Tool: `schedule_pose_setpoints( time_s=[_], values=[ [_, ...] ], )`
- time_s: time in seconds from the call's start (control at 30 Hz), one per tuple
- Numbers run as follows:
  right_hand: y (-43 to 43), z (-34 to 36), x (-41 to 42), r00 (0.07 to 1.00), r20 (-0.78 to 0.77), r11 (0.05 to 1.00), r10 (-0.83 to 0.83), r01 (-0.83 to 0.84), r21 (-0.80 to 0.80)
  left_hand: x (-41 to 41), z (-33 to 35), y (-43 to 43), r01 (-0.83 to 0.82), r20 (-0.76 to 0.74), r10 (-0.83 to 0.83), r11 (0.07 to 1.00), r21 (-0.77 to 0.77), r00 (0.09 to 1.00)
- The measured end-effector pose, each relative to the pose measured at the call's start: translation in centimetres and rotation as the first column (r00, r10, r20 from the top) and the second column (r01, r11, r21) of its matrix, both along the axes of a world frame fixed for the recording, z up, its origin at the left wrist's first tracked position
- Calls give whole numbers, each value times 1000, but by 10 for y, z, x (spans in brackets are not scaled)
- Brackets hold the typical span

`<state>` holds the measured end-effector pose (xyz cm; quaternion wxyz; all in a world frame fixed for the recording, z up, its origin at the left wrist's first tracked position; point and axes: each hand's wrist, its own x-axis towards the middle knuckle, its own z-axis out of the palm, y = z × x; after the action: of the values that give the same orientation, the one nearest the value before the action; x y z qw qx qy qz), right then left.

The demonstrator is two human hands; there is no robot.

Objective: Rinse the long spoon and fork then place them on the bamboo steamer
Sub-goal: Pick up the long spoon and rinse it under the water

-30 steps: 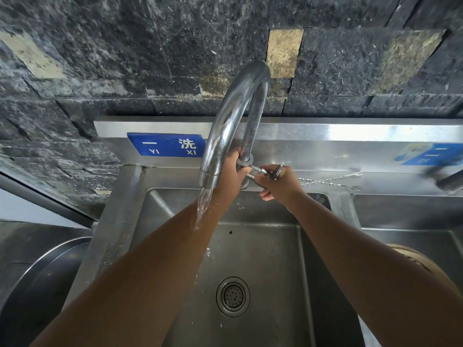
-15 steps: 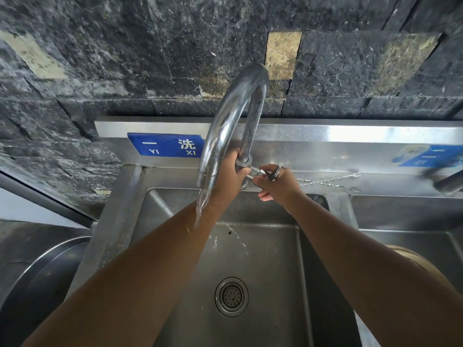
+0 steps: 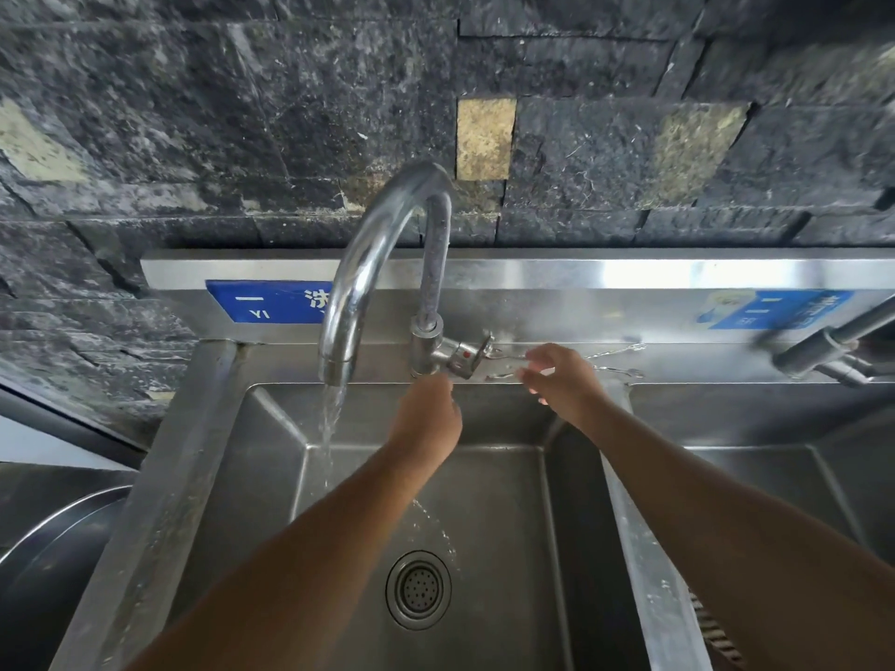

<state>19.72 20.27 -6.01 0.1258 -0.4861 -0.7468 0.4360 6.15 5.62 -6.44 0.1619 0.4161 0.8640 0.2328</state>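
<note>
Tap (image 3: 358,283) runs, rinse not begun. Spoon (image 3: 615,352) and fork (image 3: 627,371) lie on ledge (image 3: 717,363) behind sink (image 3: 271,428). Our right hand (image 3: 562,380) hovers over them, fingers (image 3: 535,377) loosely spread, empty. Left hand (image 3: 428,418): fingers hidden, can't tell. Next we need a pinch on both.

Your 2 utensils lie side by side on the steel ledge (image 3: 702,365) behind the basin, running left to right. Both are thin, silvery and wet. The farther one, likely the long spoon (image 3: 617,352), shows a twisted stem. The nearer one, likely the fork (image 3: 622,371), ends in small prongs. Your right hand (image 3: 564,380) hides their middles. Of the bamboo steamer (image 3: 714,632), only a woven sliver shows at lower right.
</note>
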Motion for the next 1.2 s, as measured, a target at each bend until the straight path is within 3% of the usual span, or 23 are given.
schedule_pose_setpoints(
  time_s=[0.13, 0.2, 0.37, 0.5, 0.73, 0.97, 1.2],
  values=[
    [9, -9, 13, 991, 132, 991, -21, 3, 134, 16, -17, 11, 257, -67, -258, 966, -24, 964],
    [11, -13, 19, 974, 227, 969, 2, -58, 239, 21, -29, 12, 312, -142, -322, 946, -92, 936],
    [27, -19, 28, 945, 316, 914, 85, -200, 352, 20, -52, 13, 238, -224, -299, 935, -264, 927],
    [40, -22, 27, 918, 383, 837, 104, -289, 465, 26, -61, 10, 212, -217, -270, 943, -257, 938],
    [56, -24, 17, 811, 557, 733, 179, -488, 474, 31, -68, 12, 212, -193, -255, 952, -220, 947],
    [70, -16, 11, 809, 559, 779, 183, -466, 419, 33, -70, 12, 212, -253, -263, 954, -211, 931],
    [74, -18, 12, 731, 643, 670, 230, -598, 440, 34, -70, 11, 212, -266, -265, 954, -213, 927]
  ],
)
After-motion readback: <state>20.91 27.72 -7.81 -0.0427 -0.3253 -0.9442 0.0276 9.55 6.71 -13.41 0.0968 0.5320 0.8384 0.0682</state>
